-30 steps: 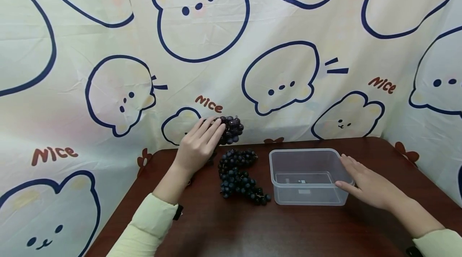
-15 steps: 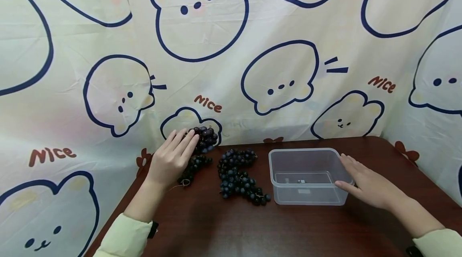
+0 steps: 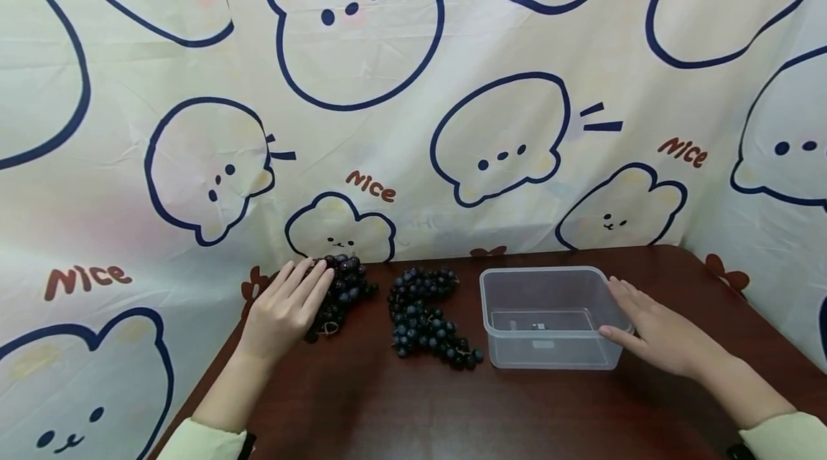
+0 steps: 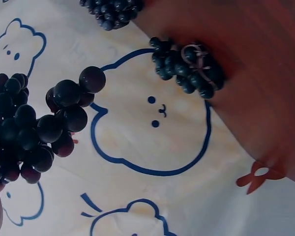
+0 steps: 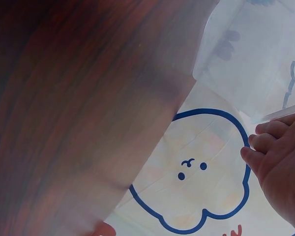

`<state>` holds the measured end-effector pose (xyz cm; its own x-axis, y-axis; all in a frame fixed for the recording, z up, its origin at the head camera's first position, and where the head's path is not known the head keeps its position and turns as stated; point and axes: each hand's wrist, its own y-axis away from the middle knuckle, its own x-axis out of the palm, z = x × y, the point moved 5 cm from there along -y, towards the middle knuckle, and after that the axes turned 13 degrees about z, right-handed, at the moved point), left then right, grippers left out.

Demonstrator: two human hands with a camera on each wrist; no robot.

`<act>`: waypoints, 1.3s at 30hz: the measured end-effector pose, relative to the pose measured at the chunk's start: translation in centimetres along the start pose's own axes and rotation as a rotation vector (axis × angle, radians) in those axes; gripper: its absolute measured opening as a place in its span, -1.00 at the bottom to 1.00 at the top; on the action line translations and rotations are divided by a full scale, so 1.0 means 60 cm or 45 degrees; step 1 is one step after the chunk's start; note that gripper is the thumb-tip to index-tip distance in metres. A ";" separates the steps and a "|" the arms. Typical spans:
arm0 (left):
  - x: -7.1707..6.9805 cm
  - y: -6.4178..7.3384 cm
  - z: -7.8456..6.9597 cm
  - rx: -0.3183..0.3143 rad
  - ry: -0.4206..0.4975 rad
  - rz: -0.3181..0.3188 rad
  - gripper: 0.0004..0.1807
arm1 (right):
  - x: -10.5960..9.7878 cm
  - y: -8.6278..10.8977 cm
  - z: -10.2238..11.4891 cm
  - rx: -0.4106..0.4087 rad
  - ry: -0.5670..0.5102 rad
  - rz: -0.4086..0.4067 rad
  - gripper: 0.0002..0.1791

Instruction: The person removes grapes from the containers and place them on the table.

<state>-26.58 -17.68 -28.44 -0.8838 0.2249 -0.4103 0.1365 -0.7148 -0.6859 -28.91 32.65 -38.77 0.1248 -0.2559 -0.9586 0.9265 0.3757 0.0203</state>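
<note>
My left hand (image 3: pixel 284 309) holds a bunch of dark grapes (image 3: pixel 347 275) at the left back of the table. In the left wrist view these held grapes (image 4: pixel 44 132) hang at the left edge, apart from a second bunch (image 4: pixel 187 69) with a pale stem loop. That second bunch (image 3: pixel 331 322) lies on the table, partly hidden by the hand. More dark grapes (image 3: pixel 426 316) lie in a long heap between the hand and a clear plastic box (image 3: pixel 549 352). My right hand (image 3: pixel 659 327) rests on the box's right side, fingers fairly straight and thumb at the front rim.
The dark red-brown wooden table (image 3: pixel 439 410) ends at a pale cartoon-print cloth (image 3: pixel 504 36) that hangs behind and at both sides. The box stands without a lid, its inside visible and holding no grapes.
My left hand has moved left and down toward the table, carrying the bunch of grapes from above the middle heap to over the left bunch. My right hand and the box stay put.
</note>
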 end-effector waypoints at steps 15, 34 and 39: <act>0.003 0.062 -0.018 -0.005 0.037 0.186 -0.57 | -0.002 -0.001 0.000 0.008 0.001 -0.003 0.01; 0.032 0.122 -0.054 -0.041 0.182 0.362 -0.38 | -0.001 -0.002 -0.002 -0.011 0.016 0.000 0.01; 0.043 0.131 -0.058 -0.041 0.232 0.440 -0.51 | 0.000 -0.003 -0.004 -0.014 0.025 -0.002 0.01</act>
<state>-26.22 -20.42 -37.01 -0.6898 0.0901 -0.7184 0.4289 -0.7486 -0.5056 -29.16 32.77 -38.84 0.1163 -0.2393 -0.9639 0.9229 0.3848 0.0158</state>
